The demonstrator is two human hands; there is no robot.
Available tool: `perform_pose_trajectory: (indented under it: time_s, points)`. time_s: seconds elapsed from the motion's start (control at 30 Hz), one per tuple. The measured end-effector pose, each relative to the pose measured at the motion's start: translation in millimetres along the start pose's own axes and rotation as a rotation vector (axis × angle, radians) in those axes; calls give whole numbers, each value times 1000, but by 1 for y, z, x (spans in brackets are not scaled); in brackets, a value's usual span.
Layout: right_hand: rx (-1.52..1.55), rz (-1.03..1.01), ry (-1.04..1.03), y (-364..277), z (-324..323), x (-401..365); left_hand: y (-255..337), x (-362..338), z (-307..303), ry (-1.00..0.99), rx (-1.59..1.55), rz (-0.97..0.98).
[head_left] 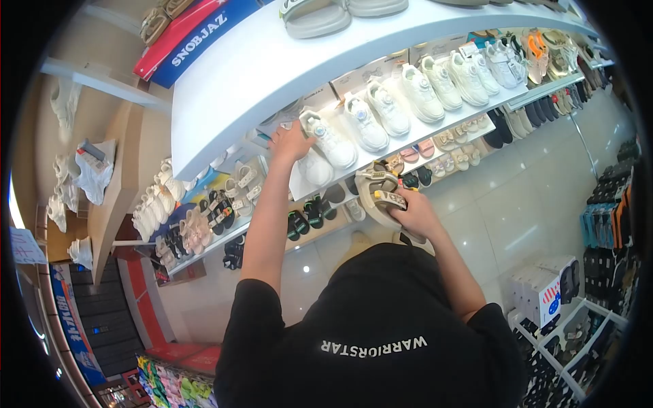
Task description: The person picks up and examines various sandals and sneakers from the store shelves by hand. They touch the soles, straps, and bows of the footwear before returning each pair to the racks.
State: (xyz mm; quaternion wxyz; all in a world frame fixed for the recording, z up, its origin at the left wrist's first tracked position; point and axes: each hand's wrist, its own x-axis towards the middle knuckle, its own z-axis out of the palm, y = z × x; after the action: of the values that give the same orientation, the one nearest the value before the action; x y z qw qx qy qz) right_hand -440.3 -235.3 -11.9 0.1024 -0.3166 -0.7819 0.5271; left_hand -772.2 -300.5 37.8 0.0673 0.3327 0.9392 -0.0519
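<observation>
Two hands in use.

Left hand [291, 143]: fingers laid over the heel of a white sneaker [328, 141] on the shelf [435, 122]; whether they grip it cannot be told.

Right hand [416, 214]: fingers wrapped round tan sandals [378, 192], which jut past the fingertips.

Handling: best to steady the sneaker by its heel and spare its neighbours.

Sneaker padded, rounded; sandals strapped, thick-soled.

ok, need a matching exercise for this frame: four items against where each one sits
Things:
1. white chunky sneaker
2. beige strappy sandal
3. blue SNOBJAZ box
4. white cardboard box with a flag sticker

Places:
A. upper left, above the white top board
B. gripped in the right hand
C. on the low white rack, lower right
D. on the white sneaker shelf, at the left hand

Pairs: 1-D, 2-B, 3-A, 4-C
</observation>
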Motion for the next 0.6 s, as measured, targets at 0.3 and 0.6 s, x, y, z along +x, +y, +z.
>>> perform_pose_trajectory:
  time_s: [0.3, 0.6]
  points:
    - [67, -81, 47, -23, 4, -4, -32, 81, 40, -378, -461, 256]
    - [128, -121, 155, -33, -2, -5, -74, 25, 24, -371, -628, 304]
